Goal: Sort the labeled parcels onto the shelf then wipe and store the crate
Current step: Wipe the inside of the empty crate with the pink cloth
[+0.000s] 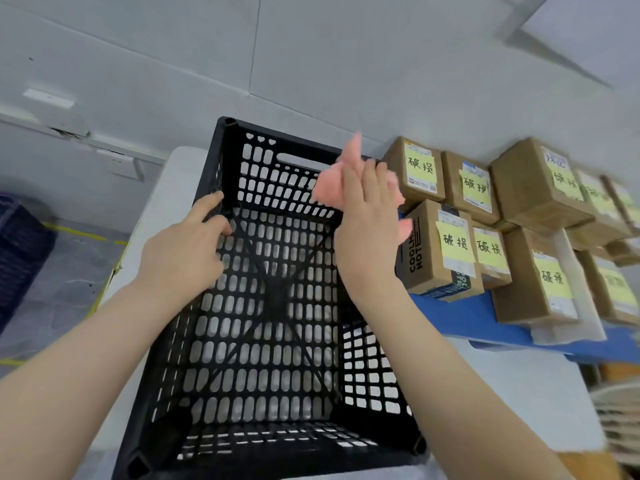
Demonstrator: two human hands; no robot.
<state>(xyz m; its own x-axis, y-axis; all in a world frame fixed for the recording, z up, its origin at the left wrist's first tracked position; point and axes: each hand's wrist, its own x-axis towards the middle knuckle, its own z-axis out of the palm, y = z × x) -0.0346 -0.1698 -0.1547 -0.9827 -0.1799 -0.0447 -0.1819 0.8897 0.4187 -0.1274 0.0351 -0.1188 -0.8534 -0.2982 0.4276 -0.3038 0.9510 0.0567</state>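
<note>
A black perforated plastic crate (270,306) stands empty on a white table (173,181). My left hand (187,247) grips the crate's left wall near its far corner. A pink cloth (332,188) is held in my right hand (367,230) against the crate's far right corner. Several brown cardboard parcels (436,244) with yellow handwritten labels are stacked on a blue shelf (464,317) just right of the crate.
A grey wall with a cable duct and a socket (121,164) is behind the table. A dark blue crate (20,251) stands on the floor at the left, near yellow floor tape. A fan grille (620,417) shows at the lower right.
</note>
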